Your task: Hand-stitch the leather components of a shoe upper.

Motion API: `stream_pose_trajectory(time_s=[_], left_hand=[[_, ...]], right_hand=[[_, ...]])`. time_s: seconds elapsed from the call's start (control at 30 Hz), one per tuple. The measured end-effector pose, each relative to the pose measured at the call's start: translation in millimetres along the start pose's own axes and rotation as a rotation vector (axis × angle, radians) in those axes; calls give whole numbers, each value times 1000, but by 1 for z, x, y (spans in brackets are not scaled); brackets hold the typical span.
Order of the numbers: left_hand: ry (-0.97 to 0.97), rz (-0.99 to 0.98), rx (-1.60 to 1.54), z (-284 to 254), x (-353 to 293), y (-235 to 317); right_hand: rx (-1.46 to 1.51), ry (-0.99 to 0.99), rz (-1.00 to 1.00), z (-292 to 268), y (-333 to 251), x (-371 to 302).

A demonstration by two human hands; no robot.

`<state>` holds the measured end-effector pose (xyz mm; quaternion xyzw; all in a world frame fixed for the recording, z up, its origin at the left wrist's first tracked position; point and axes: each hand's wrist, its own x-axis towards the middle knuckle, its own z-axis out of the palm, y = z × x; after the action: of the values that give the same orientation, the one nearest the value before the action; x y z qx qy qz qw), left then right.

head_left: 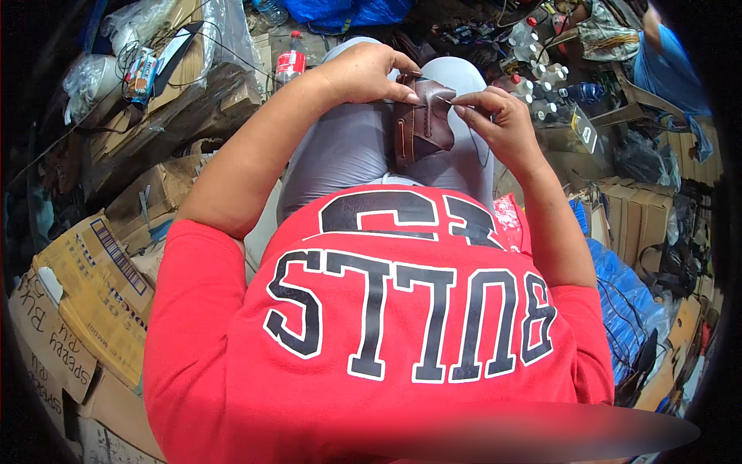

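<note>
A brown leather piece [434,133] with light stitching along one edge and a dark laced seam lies across my grey-clad knees; its shape resembles a shoe upper. My left hand [372,75] grips its far edge between thumb and fingers. To the right of the leather, my right hand [501,120] pinches a thin dark needle, whose tip reaches toward the seam. Dark thread [487,151] loops below my right fingers, close to my right knee. The needle is too small to make out fully, and the leather's underside is hidden.
A red-labelled bottle [291,65] stands beyond my left forearm. Several plastic bottles [545,77] cluster at the far right. Cardboard boxes [89,278] are piled on the left, and blue plastic sheeting [622,290] lies on the right. Stacked flat cardboard [638,216] stands near my right elbow.
</note>
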<state>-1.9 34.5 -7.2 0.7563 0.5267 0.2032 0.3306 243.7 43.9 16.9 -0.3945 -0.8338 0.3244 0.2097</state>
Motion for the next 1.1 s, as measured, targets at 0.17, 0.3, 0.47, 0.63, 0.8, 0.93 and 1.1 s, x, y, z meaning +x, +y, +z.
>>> stream_pose_trajectory(time_s=[0.17,0.3,0.47,0.63,0.8,0.93,1.1], left_hand=[[-15,-15,39,-3,1,4],[-16,-25,5,-3,3,1],[-69,-28,12,-4,5,0],[-94,14,35,-7,12,7],[-251,9,-53,-8,24,3],[-312,-28,-1,-8,35,12],[-268,-3,18,-5,38,12]], right_hand=[[30,-43,-46,0,0,6],[-5,-99,7,-4,-5,10],[-78,-129,-34,-9,-17,15],[57,-167,8,-1,7,21],[290,-333,113,-1,29,26],[499,-377,169,4,48,28],[481,-266,155,20,44,22]])
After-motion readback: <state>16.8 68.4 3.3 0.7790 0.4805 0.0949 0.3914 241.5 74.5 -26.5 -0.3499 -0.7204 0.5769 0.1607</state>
